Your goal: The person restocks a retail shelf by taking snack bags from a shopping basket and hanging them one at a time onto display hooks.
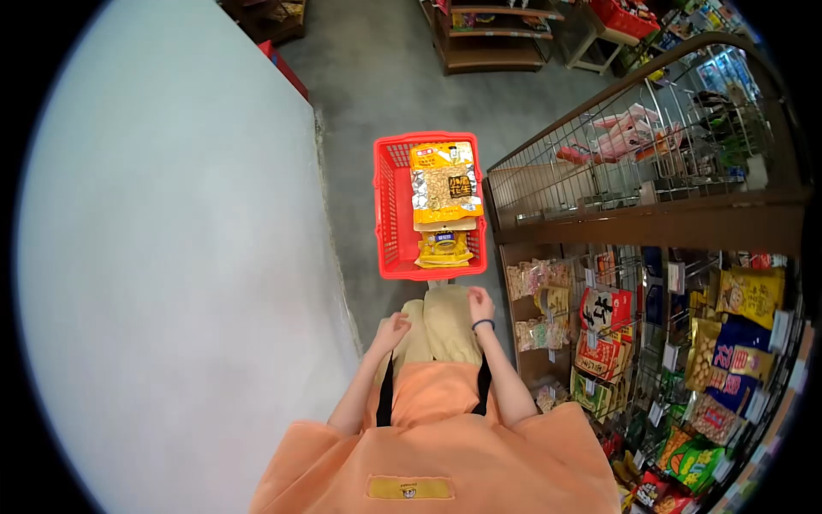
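A red plastic basket [386,206] stands on the grey floor just beyond my knees. A yellow and clear bag of nuts [445,184] lies along its right side, with smaller yellow packets [444,248] at the near end. My left hand [395,329] rests by my left thigh, fingers curled, and whatever it holds, if anything, is hidden. Near my right thigh is my right hand [481,303], its fingers bent inward and a dark band round the wrist; its grip is too small to make out. Both hands are apart from the basket.
A white wall [180,223] runs along the left. Racks of snack bags [606,310] stand close on the right, below a wire-sided bin [548,184] with pink packets. Brown shelves [492,51] and a red basket on a stand [618,19] are farther ahead.
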`<state>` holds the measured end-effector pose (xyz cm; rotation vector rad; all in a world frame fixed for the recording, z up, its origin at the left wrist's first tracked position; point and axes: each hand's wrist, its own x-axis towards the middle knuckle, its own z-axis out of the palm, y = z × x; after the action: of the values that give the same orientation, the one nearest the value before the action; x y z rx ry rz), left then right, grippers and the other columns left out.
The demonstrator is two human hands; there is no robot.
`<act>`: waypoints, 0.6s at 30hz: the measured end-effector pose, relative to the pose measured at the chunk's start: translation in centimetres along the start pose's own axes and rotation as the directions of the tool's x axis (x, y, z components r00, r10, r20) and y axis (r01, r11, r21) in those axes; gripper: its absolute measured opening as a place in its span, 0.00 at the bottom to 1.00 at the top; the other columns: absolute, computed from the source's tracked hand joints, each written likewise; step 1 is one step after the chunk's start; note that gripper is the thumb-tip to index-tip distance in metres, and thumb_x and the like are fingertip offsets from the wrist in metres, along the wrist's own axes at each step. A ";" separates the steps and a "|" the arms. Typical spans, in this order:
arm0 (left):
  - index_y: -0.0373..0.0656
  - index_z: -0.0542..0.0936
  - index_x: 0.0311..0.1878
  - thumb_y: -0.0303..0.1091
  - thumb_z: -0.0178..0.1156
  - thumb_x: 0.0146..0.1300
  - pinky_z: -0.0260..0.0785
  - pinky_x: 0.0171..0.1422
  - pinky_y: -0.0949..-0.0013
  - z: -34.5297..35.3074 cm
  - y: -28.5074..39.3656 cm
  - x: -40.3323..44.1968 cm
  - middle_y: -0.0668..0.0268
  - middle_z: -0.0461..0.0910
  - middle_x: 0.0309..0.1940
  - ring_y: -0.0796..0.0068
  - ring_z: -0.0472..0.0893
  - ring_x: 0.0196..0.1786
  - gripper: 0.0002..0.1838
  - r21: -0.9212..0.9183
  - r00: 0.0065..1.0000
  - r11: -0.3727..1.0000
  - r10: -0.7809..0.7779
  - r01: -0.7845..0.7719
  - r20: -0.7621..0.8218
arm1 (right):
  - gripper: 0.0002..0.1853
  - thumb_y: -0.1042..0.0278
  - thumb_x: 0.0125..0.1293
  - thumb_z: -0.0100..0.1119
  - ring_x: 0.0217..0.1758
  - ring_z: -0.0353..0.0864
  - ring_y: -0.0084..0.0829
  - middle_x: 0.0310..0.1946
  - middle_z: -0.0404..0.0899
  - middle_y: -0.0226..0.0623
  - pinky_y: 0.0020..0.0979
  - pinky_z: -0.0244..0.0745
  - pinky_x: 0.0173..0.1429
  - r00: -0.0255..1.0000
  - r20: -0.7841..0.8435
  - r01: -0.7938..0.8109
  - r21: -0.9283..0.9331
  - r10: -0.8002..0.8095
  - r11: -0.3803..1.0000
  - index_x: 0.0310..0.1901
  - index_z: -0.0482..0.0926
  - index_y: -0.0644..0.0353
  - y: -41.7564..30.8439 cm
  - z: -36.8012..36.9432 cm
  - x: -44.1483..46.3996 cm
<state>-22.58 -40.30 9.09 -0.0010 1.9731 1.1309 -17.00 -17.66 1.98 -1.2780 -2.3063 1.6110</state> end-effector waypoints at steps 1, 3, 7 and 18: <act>0.39 0.68 0.45 0.36 0.52 0.54 0.66 0.44 0.72 0.2 1.1 1.7 0.61 0.75 0.35 0.71 0.75 0.40 0.17 0.006 1.000 1.000 -0.014 0.014 0.013 | 0.07 0.73 0.55 0.47 0.32 0.77 0.28 0.29 0.77 0.38 0.26 0.70 0.37 0.999 -0.006 0.034 -0.044 -0.035 0.998 0.34 0.73 0.62 -2.7 -0.3 1.2; 0.38 0.69 0.44 0.33 0.51 0.54 0.66 0.43 0.73 0.6 2.9 5.0 0.62 0.75 0.34 0.73 0.75 0.38 0.14 0.002 0.994 0.995 0.095 -0.095 -0.045 | 0.07 0.71 0.55 0.47 0.33 0.77 0.35 0.31 0.76 0.43 0.29 0.70 0.38 0.992 0.028 0.124 -0.157 -0.121 0.980 0.34 0.73 0.62 -4.5 0.2 4.3; 0.38 0.70 0.44 0.33 0.50 0.56 0.66 0.43 0.74 1.1 4.4 11.6 0.60 0.76 0.33 0.75 0.76 0.38 0.13 -0.047 0.988 0.996 0.075 -0.082 -0.134 | 0.12 0.72 0.52 0.46 0.39 0.73 0.44 0.34 0.74 0.49 0.37 0.69 0.43 0.982 0.183 0.107 -0.298 -0.053 0.948 0.40 0.71 0.63 -4.7 2.8 9.8; 0.34 0.64 0.50 0.31 0.46 0.56 0.63 0.48 0.73 0.8 0.0 22.1 0.60 0.71 0.42 0.72 0.71 0.46 0.18 -0.349 0.928 0.882 -0.364 0.317 -0.076 | 0.21 0.63 0.55 0.43 0.45 0.68 0.51 0.42 0.68 0.59 0.43 0.64 0.49 0.849 0.316 -0.182 -0.577 0.423 0.796 0.49 0.59 0.66 -5.5 6.8 16.2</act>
<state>-36.31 -31.38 -5.77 -0.6013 1.7839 1.2334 -34.11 -13.02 -3.08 -1.6141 -3.1313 1.5125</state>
